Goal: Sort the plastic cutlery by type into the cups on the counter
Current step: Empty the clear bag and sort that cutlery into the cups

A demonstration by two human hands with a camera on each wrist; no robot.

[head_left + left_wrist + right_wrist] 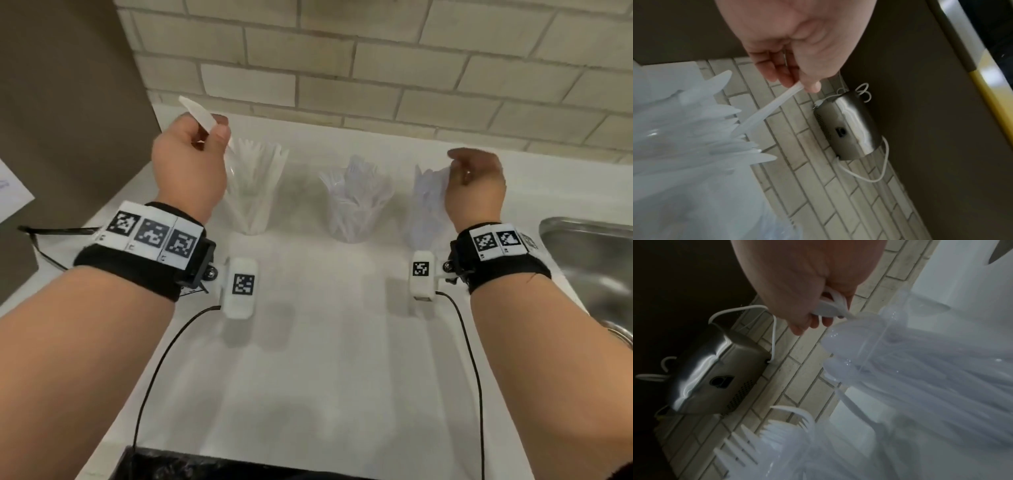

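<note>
Three clear cups stand in a row on the white counter. The left cup holds knives, the middle cup holds forks, and the right cup holds spoons. My left hand hovers over the left cup's near rim and pinches a white plastic knife between thumb and fingers. In the left wrist view that knife slants from the hand down among the other knives. My right hand sits above the right cup, fingers curled round a white spoon at the cup's mouth.
A steel sink lies at the right edge of the counter. A tiled wall runs behind the cups, with a dark panel on the left. A metal box with a white cable hangs on the wall. Something black lies at the near edge.
</note>
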